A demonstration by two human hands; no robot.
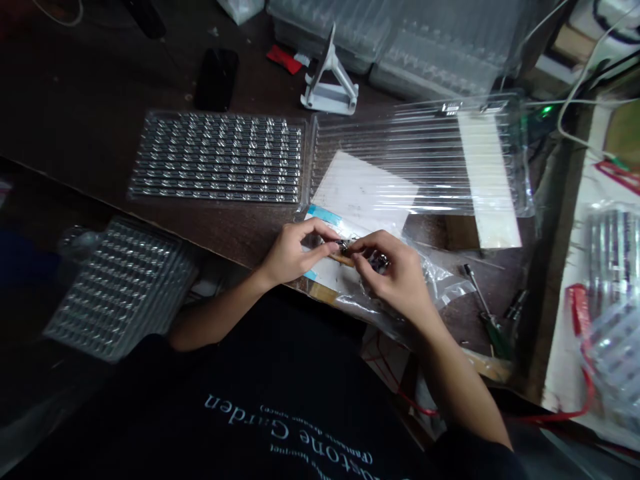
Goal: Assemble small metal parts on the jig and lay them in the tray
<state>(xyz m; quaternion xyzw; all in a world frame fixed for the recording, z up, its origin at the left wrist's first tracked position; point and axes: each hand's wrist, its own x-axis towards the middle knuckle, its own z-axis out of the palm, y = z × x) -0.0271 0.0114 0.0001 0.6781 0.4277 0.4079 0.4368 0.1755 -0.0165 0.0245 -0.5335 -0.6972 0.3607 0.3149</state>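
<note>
My left hand (295,251) pinches a small shiny metal part (342,245) between thumb and index finger. Close on its right, my right hand (393,267) has its fingers closed at the same part; more dark metal pieces (380,261) show by its fingers. Just beneath the fingertips lies a narrow orange-brown piece (343,260). Both hands are over a white sheet (367,190) with blue tape, near the table's front edge. A clear plastic bag (440,280) lies beside and under my right hand.
A tray filled with metal parts (220,159) lies at left, a clear ribbed tray (430,157) at right. Behind them stand a white stand (330,93) and a dark phone (217,79). A green-handled screwdriver (493,327) lies at right. Stacked filled trays (120,283) are at lower left.
</note>
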